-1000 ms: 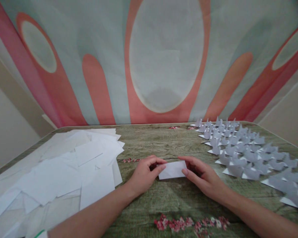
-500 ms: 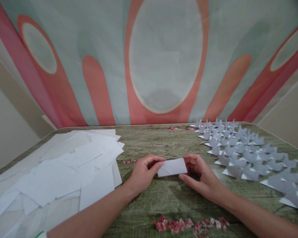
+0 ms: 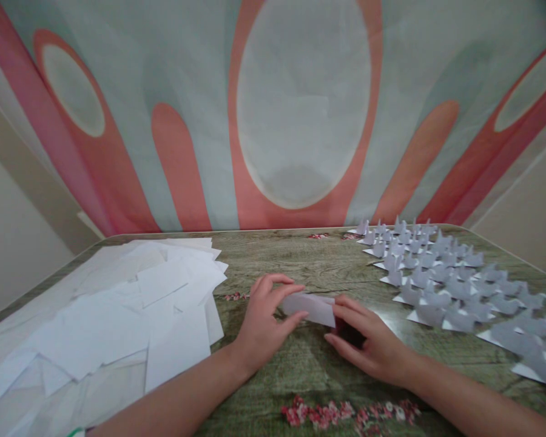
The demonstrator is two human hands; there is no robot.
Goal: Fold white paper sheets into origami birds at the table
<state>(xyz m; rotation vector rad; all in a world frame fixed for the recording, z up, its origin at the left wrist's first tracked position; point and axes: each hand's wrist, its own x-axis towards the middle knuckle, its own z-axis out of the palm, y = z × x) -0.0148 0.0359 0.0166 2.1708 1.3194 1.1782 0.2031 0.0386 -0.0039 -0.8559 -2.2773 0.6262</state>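
A small folded piece of white paper (image 3: 310,308) is held tilted just above the middle of the table, one layer standing slightly apart at its upper edge. My left hand (image 3: 264,318) curls around its left end, thumb in front and fingers behind. At the other end, the fingers of my right hand (image 3: 368,340) pinch the paper's right edge, with the thumb lower down. Part of the paper's left end lies behind my left thumb and fingers.
Loose white paper sheets (image 3: 91,328) overlap in a wide pile on the left. Rows of folded white paper birds (image 3: 455,282) stand on the right. The wood-patterned table (image 3: 255,394) has printed pink flowers and meets a patterned backdrop (image 3: 200,60) behind.
The folded paper has turned from lying nearly flat to a tilted position, its layers parting slightly. My left fingers have lifted and reached farther around it; my right hand has shifted slightly left.
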